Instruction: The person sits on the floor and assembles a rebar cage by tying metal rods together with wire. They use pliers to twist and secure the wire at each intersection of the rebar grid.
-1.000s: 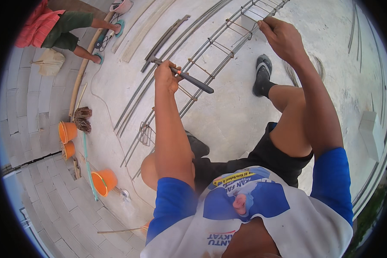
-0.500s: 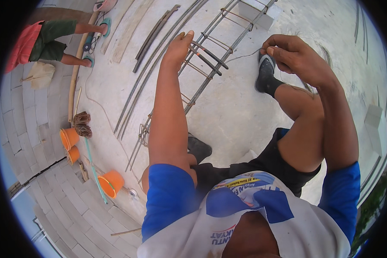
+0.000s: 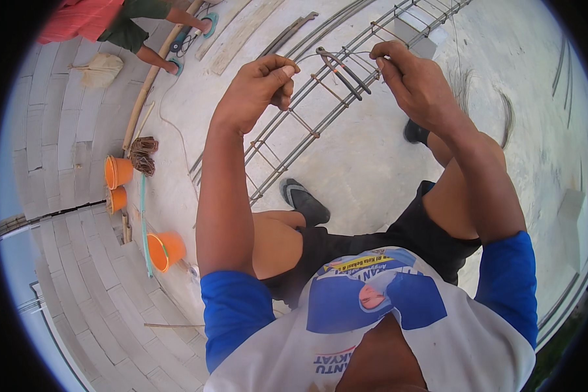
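A thin tie wire (image 3: 348, 52) stretches in a shallow arc between my two hands, above a long steel rebar cage (image 3: 315, 135). My left hand (image 3: 258, 91) pinches its left end between thumb and forefinger. Its other end is in the closed fingertips of my right hand (image 3: 417, 88). Between my hands, a pair of dark end-cutting pincers (image 3: 343, 70) lies across the cage bars, jaws toward the far side and handles toward me. Neither hand touches it.
Loose rebars and wooden planks (image 3: 251, 32) lie beyond the cage. Wire bundles (image 3: 506, 117) are on the concrete at right. Orange buckets (image 3: 166, 251) stand by the block wall at left. Another person's legs (image 3: 157, 55) are at upper left, beside a power tool (image 3: 178, 41).
My left hand has let go of the pincers, which now rest on the cage, and has taken the wire's other end. My right hand has moved slightly left, still pinching the wire.
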Demonstrator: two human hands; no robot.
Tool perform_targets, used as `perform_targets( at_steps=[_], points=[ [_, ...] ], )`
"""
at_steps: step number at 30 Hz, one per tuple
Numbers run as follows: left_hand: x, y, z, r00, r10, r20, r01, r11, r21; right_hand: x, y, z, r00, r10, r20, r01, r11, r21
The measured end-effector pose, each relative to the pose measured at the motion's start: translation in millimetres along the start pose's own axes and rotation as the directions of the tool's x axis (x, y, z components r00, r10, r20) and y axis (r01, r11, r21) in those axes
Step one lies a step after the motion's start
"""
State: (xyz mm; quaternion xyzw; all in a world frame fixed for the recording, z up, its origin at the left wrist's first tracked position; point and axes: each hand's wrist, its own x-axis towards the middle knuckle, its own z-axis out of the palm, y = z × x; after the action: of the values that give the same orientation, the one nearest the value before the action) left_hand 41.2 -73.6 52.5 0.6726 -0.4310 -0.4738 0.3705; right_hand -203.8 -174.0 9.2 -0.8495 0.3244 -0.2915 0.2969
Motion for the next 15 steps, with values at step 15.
perform_targets(
  at_steps=[15],
  points=[
    [-134,11,-8,0.918,0.114,-0.381,-0.27,0.883,-0.385,-61,-118,26,0.999,0.028,0.015,-0.032,0.916,0.399]
  ],
)
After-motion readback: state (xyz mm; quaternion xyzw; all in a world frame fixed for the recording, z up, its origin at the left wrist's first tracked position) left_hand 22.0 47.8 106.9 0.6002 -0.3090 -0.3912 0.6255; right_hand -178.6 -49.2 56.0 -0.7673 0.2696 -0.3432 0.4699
